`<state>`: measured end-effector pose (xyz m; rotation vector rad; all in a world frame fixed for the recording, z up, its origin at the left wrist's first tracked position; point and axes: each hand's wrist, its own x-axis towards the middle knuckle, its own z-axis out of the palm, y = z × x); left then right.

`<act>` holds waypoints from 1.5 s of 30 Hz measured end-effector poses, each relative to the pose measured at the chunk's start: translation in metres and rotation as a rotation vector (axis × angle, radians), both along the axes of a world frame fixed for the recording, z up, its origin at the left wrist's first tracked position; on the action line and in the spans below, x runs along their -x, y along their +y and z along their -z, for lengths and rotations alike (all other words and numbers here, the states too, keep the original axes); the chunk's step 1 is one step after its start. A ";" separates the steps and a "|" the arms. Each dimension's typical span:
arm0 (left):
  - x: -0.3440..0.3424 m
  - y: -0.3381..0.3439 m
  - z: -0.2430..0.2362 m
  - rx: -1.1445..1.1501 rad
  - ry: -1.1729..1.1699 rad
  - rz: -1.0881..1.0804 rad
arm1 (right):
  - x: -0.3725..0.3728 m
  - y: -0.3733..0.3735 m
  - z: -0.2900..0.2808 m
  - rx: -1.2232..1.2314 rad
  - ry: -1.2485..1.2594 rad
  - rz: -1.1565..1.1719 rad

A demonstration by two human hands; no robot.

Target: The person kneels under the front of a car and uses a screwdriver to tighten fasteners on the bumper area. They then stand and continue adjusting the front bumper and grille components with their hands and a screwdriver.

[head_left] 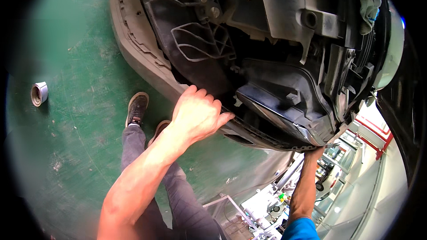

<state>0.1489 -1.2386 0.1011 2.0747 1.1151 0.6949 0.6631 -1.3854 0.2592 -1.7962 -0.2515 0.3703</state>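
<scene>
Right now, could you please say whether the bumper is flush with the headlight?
Not flush near the left hand: a dark gap separates bumper and headlight.

I count my left hand (195, 113) and my right hand (314, 153), two in all, at one bumper (149, 72). Left of my left hand are two shoes (138, 106) and one roll (42, 93); off to its right, one headlight (284, 100) and at least one glove (367, 0).

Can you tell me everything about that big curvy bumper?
The bumper is a long, bent piece that looks like dusty plastic, grey-brown at left, darker at right. Notches run along its inner edge. It curves above the green floor. The left hand grips its rim; the right hand is at its right end, mostly hidden.
</scene>
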 end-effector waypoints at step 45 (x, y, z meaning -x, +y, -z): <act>-0.007 0.004 0.005 0.227 0.405 -0.102 | 0.032 -0.011 0.029 -0.390 0.123 0.060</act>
